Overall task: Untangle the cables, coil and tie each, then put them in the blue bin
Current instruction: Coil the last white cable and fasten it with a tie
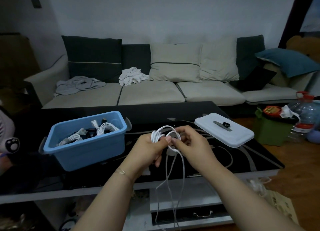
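Note:
A white cable (174,178) is partly coiled in front of me above the black coffee table (242,158). My left hand (149,149) grips the bundle of coils between thumb and fingers. My right hand (190,144) pinches a loop of the same cable just right of the bundle. The loose strands hang down past the table's front edge. The blue bin (86,154) stands on the table to the left, holding several coiled white cables and a dark one.
The bin's white lid (230,137) lies on the table at the right with a grey strap and a small black object on it. A sofa with cushions and clothes stands behind. Bottles and a green box sit on the floor at right.

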Motion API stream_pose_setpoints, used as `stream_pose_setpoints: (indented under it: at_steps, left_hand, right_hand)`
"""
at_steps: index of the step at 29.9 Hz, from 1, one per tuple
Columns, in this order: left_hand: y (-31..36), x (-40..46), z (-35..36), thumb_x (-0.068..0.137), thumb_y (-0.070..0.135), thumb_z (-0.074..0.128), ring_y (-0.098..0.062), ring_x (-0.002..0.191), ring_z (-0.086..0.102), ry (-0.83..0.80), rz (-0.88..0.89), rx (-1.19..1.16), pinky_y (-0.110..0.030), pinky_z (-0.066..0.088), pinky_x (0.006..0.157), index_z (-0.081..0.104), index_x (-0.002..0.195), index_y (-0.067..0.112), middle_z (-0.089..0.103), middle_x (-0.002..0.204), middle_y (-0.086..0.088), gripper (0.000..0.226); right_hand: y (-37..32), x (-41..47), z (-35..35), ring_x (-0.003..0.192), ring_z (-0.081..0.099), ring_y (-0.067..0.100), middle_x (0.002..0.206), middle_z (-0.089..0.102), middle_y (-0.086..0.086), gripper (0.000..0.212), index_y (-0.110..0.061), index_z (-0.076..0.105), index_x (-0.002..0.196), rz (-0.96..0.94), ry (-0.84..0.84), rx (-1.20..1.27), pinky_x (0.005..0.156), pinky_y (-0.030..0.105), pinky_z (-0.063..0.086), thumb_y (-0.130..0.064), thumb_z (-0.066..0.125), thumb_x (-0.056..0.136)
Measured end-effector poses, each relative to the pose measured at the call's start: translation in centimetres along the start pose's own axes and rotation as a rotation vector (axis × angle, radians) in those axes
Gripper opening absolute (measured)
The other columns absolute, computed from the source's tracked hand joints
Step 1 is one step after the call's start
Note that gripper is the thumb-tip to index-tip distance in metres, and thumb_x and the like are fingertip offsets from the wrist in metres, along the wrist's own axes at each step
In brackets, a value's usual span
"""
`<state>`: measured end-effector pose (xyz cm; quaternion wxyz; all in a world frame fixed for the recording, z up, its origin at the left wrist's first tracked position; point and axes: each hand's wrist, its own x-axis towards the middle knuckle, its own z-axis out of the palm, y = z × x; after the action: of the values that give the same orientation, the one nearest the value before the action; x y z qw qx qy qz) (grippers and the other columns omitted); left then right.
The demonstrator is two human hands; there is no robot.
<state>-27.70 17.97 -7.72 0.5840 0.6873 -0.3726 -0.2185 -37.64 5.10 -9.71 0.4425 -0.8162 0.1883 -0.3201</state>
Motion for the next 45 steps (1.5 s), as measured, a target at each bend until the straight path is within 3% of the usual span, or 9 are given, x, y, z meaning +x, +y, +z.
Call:
stream_pose_setpoints:
  at_steps: [8, 12, 20, 24, 29, 34, 38, 42, 45]
  left_hand:
    - [-0.8, 0.7, 0.4, 0.095, 0.028, 0.057, -0.013, 0.030, 0.042, 0.041, -0.162, 0.132, -0.019, 0.032, 0.039, 0.047, 0.066, 0.012, 0.041, 0.036, 0.001, 0.034]
    - [-1.2, 1.2, -0.1, 0.094, 0.039, 0.054, -0.012, 0.034, 0.049, 0.105, -0.155, 0.410, -0.020, 0.037, 0.044, 0.060, 0.077, 0.007, 0.052, 0.036, -0.002, 0.036]
    - [-1.1, 1.6, -0.7, 0.093, 0.042, 0.053, -0.024, 0.057, 0.063, 0.250, -0.036, 0.644, -0.037, 0.052, 0.061, 0.055, 0.075, 0.010, 0.060, 0.057, -0.005, 0.037]
    - [-0.6, 1.2, -0.7, 0.094, 0.035, 0.055, -0.005, 0.039, 0.055, 0.312, -0.004, 0.518, -0.016, 0.037, 0.041, 0.048, 0.072, 0.008, 0.055, 0.056, -0.001, 0.036]
    - [-0.6, 0.7, -0.4, 0.094, 0.029, 0.056, -0.007, 0.031, 0.046, 0.225, -0.037, 0.302, -0.016, 0.034, 0.038, 0.051, 0.065, 0.011, 0.050, 0.039, 0.000, 0.034]
    - [-0.3, 0.6, -0.1, 0.094, 0.025, 0.054, -0.013, 0.033, 0.045, 0.174, -0.063, 0.135, -0.019, 0.035, 0.041, 0.058, 0.065, 0.009, 0.048, 0.036, -0.001, 0.033]
    - [-0.2, 0.4, 0.5, 0.091, 0.022, 0.053, -0.016, 0.038, 0.046, 0.147, -0.052, 0.184, -0.023, 0.038, 0.047, 0.052, 0.056, 0.016, 0.050, 0.040, -0.007, 0.035]
    - [0.0, 0.5, 0.3, 0.094, 0.031, 0.055, -0.016, 0.038, 0.048, 0.189, -0.013, 0.184, -0.023, 0.038, 0.046, 0.054, 0.061, 0.016, 0.051, 0.042, -0.008, 0.036]
    - [-0.1, 0.6, 0.2, 0.093, 0.029, 0.055, -0.015, 0.038, 0.050, 0.207, -0.015, 0.180, -0.023, 0.040, 0.047, 0.059, 0.068, 0.010, 0.052, 0.042, -0.008, 0.031]
  right_hand:
    - [-1.2, -0.4, 0.3, 0.093, 0.059, 0.003, 0.099, 0.059, -0.014, 0.010, -0.017, 0.073, 0.095, -0.285, 0.170, -0.026, 0.078, 0.015, 0.047, -0.019, 0.064, 0.090]
    - [-1.8, -0.7, 0.3, 0.080, 0.063, 0.007, 0.082, 0.068, -0.003, 0.007, -0.020, 0.065, 0.087, -0.078, 0.050, 0.160, 0.077, 0.028, 0.051, -0.019, 0.061, 0.093]
    - [-3.0, -1.1, 0.2, 0.073, 0.064, 0.002, 0.075, 0.068, -0.004, 0.010, -0.016, 0.066, 0.085, -0.069, 0.038, 0.380, 0.069, 0.014, 0.049, -0.008, 0.062, 0.090]
    - [-3.6, -1.2, -0.2, 0.067, 0.060, 0.007, 0.065, 0.063, -0.001, 0.021, -0.013, 0.065, 0.081, -0.057, -0.021, 0.370, 0.068, 0.017, 0.048, -0.026, 0.055, 0.093]
    - [-3.3, -1.0, -0.4, 0.057, 0.054, 0.006, 0.056, 0.059, -0.009, 0.041, -0.026, 0.063, 0.070, -0.045, -0.057, 0.014, 0.061, 0.026, 0.043, -0.060, 0.043, 0.082]
    - [-2.8, -0.6, -0.3, 0.084, 0.054, 0.004, 0.080, 0.055, -0.016, 0.045, -0.030, 0.067, 0.091, -0.021, -0.163, -0.433, 0.069, 0.027, 0.044, -0.070, 0.059, 0.072]
    - [-2.6, -0.4, -0.1, 0.055, 0.046, 0.006, 0.055, 0.048, -0.006, 0.040, -0.026, 0.056, 0.057, 0.102, -0.282, -0.567, 0.052, 0.028, 0.032, -0.059, 0.068, 0.076]
    - [-2.7, -0.3, -0.7, 0.047, 0.042, -0.003, 0.046, 0.048, -0.013, 0.032, -0.027, 0.060, 0.055, 0.143, -0.249, -0.096, 0.050, 0.016, 0.031, -0.032, 0.071, 0.085]
    - [-2.4, -0.5, -0.3, 0.058, 0.051, -0.002, 0.057, 0.058, -0.010, 0.022, -0.024, 0.068, 0.065, 0.139, -0.123, 0.142, 0.059, 0.015, 0.039, -0.023, 0.068, 0.087]
